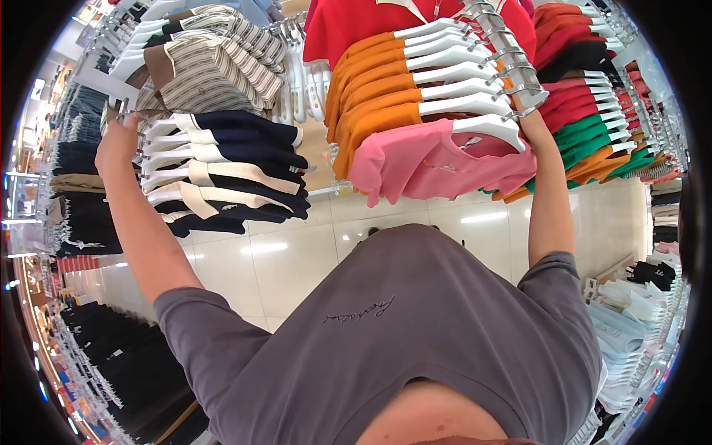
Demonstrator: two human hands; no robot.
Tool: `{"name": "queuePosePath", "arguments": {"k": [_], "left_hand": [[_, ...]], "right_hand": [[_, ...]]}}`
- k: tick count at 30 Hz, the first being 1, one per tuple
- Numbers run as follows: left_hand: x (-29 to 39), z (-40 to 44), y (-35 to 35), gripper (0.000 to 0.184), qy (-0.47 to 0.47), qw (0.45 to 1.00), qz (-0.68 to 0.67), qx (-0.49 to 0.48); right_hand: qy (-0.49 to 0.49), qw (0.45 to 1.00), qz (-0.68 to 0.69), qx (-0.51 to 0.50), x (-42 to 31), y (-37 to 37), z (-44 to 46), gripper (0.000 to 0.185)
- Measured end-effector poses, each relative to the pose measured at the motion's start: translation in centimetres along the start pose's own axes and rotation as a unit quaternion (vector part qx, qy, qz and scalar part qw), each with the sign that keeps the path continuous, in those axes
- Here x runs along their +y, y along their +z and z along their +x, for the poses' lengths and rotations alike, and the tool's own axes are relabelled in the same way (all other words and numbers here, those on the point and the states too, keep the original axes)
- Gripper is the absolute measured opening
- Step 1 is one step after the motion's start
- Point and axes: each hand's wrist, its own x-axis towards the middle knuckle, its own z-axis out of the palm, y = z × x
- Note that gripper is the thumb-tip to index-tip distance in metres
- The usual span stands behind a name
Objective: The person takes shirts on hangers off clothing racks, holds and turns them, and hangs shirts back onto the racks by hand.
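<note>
My left hand (117,144) is raised at the front end of the left rack, fingers bent around something by the hanger hooks that I cannot make out. Beside it hang navy polo shirts (248,159) with cream collars, on white hangers. Striped brown-collared shirts (219,78) hang behind them. My right hand (529,124) reaches up at the front end of a metal display rail (504,48); its fingers are mostly hidden. Close to it is a pink shirt (437,163) on a white hanger (491,132), in front of several orange shirts (378,93) hung in a row.
A red garment (341,33) hangs behind the orange shirts. Red, green and orange shirts (582,141) fill a rack at the right. Dark trousers (85,211) hang at the left, and pale garments (627,326) at the lower right. Shiny floor tiles (297,222) lie below.
</note>
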Motion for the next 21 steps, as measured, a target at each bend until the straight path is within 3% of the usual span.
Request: {"name": "queuePosePath", "arguments": {"k": [4,9,12,16,21], "left_hand": [[0.0,0.0,0.0,0.063,0.004,1.0,-0.002,0.0],[-0.5,0.5,0.6,0.063,0.018,1.0,0.006,0.019],[-0.4,0.3,0.5,0.063,0.013,1.0,0.007,0.014],[-0.2,0.2,0.4,0.063,0.013,1.0,0.011,0.017],[-0.3,0.2,0.3,0.065,0.009,1.0,-0.002,-0.001]], "right_hand": [[-0.052,0.994,-0.091,0.008,0.0,-0.2,0.1,0.049],[0.016,1.0,0.009,-0.007,-1.2,-0.1,-1.7,0.048],[-0.015,0.996,0.093,-0.005,-0.6,-0.1,-2.1,0.047],[0.005,0.999,0.026,-0.018,-1.2,-0.6,-2.8,0.047],[-0.048,0.998,0.03,-0.039,-0.7,-1.0,-3.0,0.05]]}}
